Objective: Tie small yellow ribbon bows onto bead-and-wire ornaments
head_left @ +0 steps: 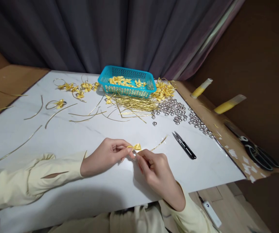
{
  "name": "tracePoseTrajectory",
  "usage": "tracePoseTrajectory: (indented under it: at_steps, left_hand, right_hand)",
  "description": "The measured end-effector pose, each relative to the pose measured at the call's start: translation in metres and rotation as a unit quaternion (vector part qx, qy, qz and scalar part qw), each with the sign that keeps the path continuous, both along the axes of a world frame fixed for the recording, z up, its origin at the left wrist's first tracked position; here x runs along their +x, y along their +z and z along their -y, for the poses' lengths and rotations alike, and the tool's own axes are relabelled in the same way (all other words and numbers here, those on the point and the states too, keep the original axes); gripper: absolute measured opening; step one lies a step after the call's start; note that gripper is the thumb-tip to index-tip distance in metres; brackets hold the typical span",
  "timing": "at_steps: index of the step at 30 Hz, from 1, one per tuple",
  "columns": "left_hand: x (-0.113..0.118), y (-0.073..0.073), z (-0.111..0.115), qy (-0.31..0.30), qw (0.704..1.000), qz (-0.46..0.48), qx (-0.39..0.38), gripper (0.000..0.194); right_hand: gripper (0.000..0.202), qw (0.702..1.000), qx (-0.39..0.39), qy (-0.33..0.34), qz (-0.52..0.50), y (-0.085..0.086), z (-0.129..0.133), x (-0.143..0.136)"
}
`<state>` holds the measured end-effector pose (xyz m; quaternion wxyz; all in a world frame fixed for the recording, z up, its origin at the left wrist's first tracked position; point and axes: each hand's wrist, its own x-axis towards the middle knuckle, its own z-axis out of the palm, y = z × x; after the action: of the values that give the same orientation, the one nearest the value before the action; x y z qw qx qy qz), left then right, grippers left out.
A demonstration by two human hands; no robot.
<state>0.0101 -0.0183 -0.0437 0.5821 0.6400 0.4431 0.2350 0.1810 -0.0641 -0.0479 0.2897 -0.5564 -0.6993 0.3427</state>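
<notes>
My left hand (114, 150) pinches a small yellow ribbon bow (137, 147) between thumb and fingers, above the near middle of the white table. Close against it, my right hand (154, 165) has its thumb and forefinger pressed together just under the bow. A gold cord (160, 143) sticks out to the right from behind the right hand, so its other end is hidden and I cannot tell exactly how it meets the bow. Black-handled thread snips (184, 145) lie to the right of my hands.
A blue basket (127, 92) of yellow bows stands at the back. Before it lie gold cords (137, 104), with silver beads (172, 108) to their right. Bows with cord loops (80, 89) are at the back left. Scissors (253, 149) and glue-like tubes (229, 104) sit along the right edge.
</notes>
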Motion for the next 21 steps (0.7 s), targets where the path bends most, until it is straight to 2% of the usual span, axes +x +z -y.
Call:
tracePoseTrajectory:
  at_steps: [9, 21]
  left_hand:
    - [-0.0001, 0.0, 0.0016, 0.003, 1.0, 0.007, -0.021, 0.025]
    - [0.0013, -0.0013, 0.0023, -0.005, 1.0, 0.008, 0.011, 0.019]
  right_hand:
    - [0.02, 1.0, 0.01, 0.003, 0.0, -0.0007, 0.0, -0.0023]
    - [0.02, 1.0, 0.02, 0.014, -0.003, 0.0002, 0.0007, -0.0024]
